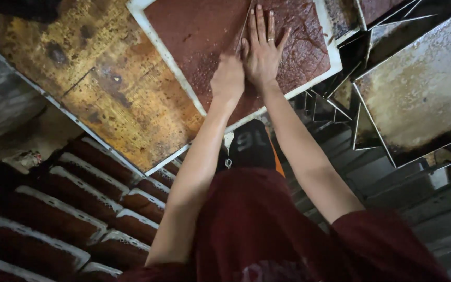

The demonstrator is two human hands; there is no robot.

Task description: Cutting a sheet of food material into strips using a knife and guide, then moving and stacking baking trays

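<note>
Reddish sheet – rough, grainy, wet sheen; white tray rim smooth; metal worktop rusty, stained, matt.

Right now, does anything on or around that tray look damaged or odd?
The worktop left of the white-framed tray is blotched with rust-brown stains and dark spots. Both hands, left hand and right hand, press flat on the reddish-brown sheet.

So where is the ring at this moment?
In the head view, the ring sits on a finger of the right hand, pressed flat on the reddish-brown sheet, beside the left hand.

Stacked filled trays lower left; empty metal trays right.
</note>
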